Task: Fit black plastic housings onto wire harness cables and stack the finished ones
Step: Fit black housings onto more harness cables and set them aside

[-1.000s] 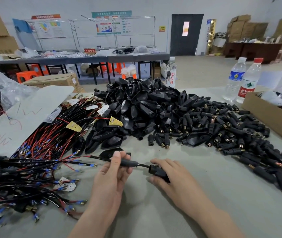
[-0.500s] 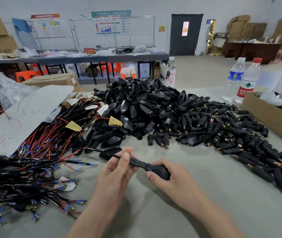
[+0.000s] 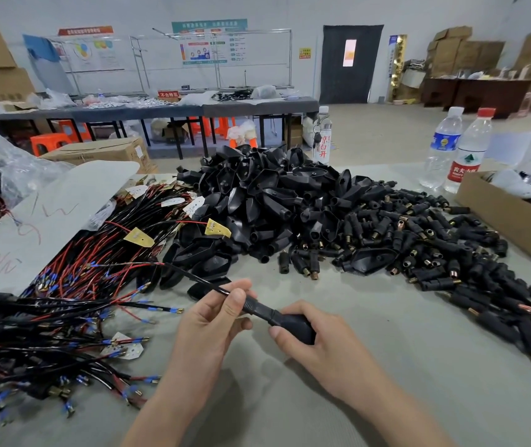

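1. Our left hand [image 3: 206, 324] pinched the thin black cable [image 3: 194, 277] by its thick end, over the table [image 3: 386, 317].
2. Our right hand [image 3: 319, 346] curled round the black housing [image 3: 296, 325], right next to it.
3. We guessed the housing was light and hard — grip its fat body. The cable looked bendy — pinch it close to the end.

Held just above the counter [image 3: 403, 375]: one black plastic housing [image 3: 298, 329], smooth and rounded, neck pointing up-left, gripped in right hand [image 3: 322, 346]. Entering that neck: ribbed black sleeve of a harness cable [image 3: 193, 276], pinched by left hand [image 3: 212, 321], running up-left into the harness pile [image 3: 73, 269] of black and red wires, blue-sleeved terminals, yellow tags. Mid-counter behind: loose heap of empty housings [image 3: 257, 201], teardrop shells lying every way. Right of heap: spread of black barrel plugs [image 3: 435, 253], brass-tipped.
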A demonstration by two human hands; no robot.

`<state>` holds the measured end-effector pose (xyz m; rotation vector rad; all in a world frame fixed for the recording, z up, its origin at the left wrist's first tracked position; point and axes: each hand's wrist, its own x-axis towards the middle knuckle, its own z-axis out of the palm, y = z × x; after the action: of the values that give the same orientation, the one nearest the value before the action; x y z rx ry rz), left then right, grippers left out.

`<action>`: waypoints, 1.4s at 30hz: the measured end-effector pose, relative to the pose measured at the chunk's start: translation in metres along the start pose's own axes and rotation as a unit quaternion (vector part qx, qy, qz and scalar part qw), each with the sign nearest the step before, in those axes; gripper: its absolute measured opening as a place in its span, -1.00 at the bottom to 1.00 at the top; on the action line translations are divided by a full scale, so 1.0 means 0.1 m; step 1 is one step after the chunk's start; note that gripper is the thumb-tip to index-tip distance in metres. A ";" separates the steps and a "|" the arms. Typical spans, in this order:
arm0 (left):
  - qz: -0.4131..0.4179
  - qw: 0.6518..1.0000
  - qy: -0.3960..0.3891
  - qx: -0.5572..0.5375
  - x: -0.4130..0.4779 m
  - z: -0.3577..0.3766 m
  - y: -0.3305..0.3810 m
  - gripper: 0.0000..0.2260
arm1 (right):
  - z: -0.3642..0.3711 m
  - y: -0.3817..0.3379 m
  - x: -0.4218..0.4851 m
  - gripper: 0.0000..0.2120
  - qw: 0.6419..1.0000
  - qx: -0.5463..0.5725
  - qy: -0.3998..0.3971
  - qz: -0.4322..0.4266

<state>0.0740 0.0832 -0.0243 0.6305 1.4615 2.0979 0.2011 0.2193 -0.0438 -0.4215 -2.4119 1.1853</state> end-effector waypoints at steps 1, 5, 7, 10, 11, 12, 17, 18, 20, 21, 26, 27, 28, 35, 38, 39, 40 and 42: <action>0.002 1.000 -0.005 0.009 0.00 0.00 0.00 -0.62 | 0.00 0.00 -0.01 -0.74 1.000 -0.015 0.003 -0.005; 0.004 0.999 -0.022 0.031 -0.01 -0.02 0.00 -0.64 | -0.02 -0.04 -0.02 -0.71 0.998 -0.061 0.012 -0.024; -0.001 0.999 -0.029 0.030 -0.02 -0.02 0.00 -0.65 | -0.02 -0.05 -0.02 -0.73 0.998 -0.047 0.009 -0.032; -0.010 0.998 -0.040 0.041 -0.05 0.02 -0.02 -0.67 | -0.03 -0.07 -0.03 -0.75 0.998 -0.039 0.002 -0.041; -0.013 0.998 -0.045 0.047 -0.06 0.03 -0.03 -0.67 | -0.03 -0.08 -0.03 -0.74 0.998 -0.039 0.003 -0.041; -0.017 0.997 -0.049 0.050 -0.07 0.05 -0.04 -0.66 | -0.03 -0.08 -0.04 -0.74 0.998 -0.040 0.006 -0.042; -0.023 0.997 -0.049 0.050 -0.07 0.08 -0.07 -0.66 | -0.01 -0.10 -0.05 -0.71 0.998 -0.037 0.015 -0.046; -0.025 0.997 -0.050 0.046 -0.07 0.08 -0.07 -0.67 | -0.01 -0.10 -0.04 -0.71 0.998 -0.037 0.013 -0.047; -0.031 0.997 -0.051 0.043 -0.07 0.08 -0.07 -0.67 | -0.01 -0.10 -0.04 -0.72 0.998 -0.050 0.011 -0.045; -0.035 0.997 -0.051 0.041 -0.08 0.09 -0.07 -0.66 | -0.01 -0.09 -0.05 -0.71 0.997 -0.064 0.012 -0.042; -0.051 0.996 -0.073 0.031 -0.09 0.11 -0.11 -0.69 | -0.02 -0.08 -0.06 -0.65 0.976 -0.208 0.032 -0.057; -0.054 0.995 -0.074 0.027 -0.08 0.11 -0.11 -0.69 | -0.02 -0.09 -0.04 -0.65 0.970 -0.231 0.037 -0.061; -0.053 0.996 -0.072 0.018 -0.08 0.10 -0.12 -0.70 | -0.01 -0.10 -0.03 -0.65 0.967 -0.240 0.045 -0.066; -0.020 0.998 -0.028 -0.048 0.00 -0.04 -0.06 -0.76 | -0.01 -0.06 0.01 -0.54 0.993 -0.074 0.088 -0.033; -0.033 0.997 -0.022 -0.064 0.00 -0.02 -0.07 -0.73 | -0.02 -0.06 0.01 -0.62 0.993 -0.058 0.097 -0.041; -0.038 0.997 -0.023 -0.071 0.00 -0.01 -0.06 -0.72 | -0.01 -0.06 0.01 -0.61 0.992 -0.056 0.104 -0.046; -0.044 0.996 -0.027 -0.078 -0.01 0.00 -0.05 -0.69 | -0.01 -0.06 0.01 -0.60 0.991 -0.053 0.111 -0.050; -0.059 0.993 -0.037 -0.090 -0.02 0.01 -0.03 -0.66 | 0.01 -0.07 0.01 -0.60 0.990 -0.045 0.121 -0.056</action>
<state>0.0766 0.0831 -0.0267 0.5334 1.2217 2.0626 0.1992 0.2145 -0.0385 -0.4241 -2.2522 0.9232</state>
